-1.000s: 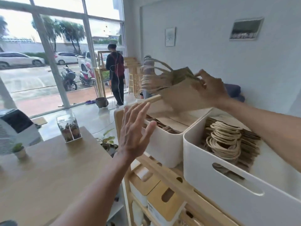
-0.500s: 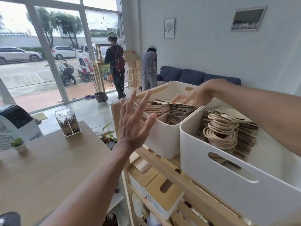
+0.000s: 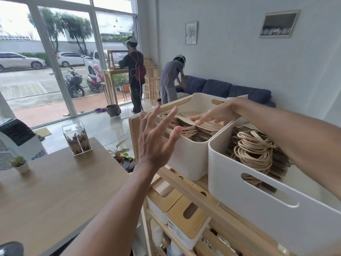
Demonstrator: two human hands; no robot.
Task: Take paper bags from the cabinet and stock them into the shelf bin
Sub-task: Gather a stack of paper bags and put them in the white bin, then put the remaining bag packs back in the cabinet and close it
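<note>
A stack of flat brown paper bags point(image 3: 201, 129) with twisted handles lies in the far white shelf bin point(image 3: 190, 159) on top of the wooden shelf unit. My right hand point(image 3: 215, 115) rests flat on the stack, fingers spread, gripping nothing. In front of that bin, just left of its near wall, my left hand point(image 3: 156, 139) hovers in the air with fingers apart and nothing in it. A nearer white bin point(image 3: 258, 198) to the right holds more brown bags point(image 3: 254, 150) with coiled rope handles.
The wooden shelf frame point(image 3: 201, 196) has lidded white boxes point(image 3: 186, 224) on lower levels. A wooden table point(image 3: 55, 191) stands at left with a clear container point(image 3: 77, 138) and small potted plant point(image 3: 19, 163). Two people point(image 3: 135, 74) stand far back near a blue sofa point(image 3: 227, 90).
My right hand carried a paper bag down into the far bin, laid it on the stack and now presses flat on it. The left hand stayed raised and open.
</note>
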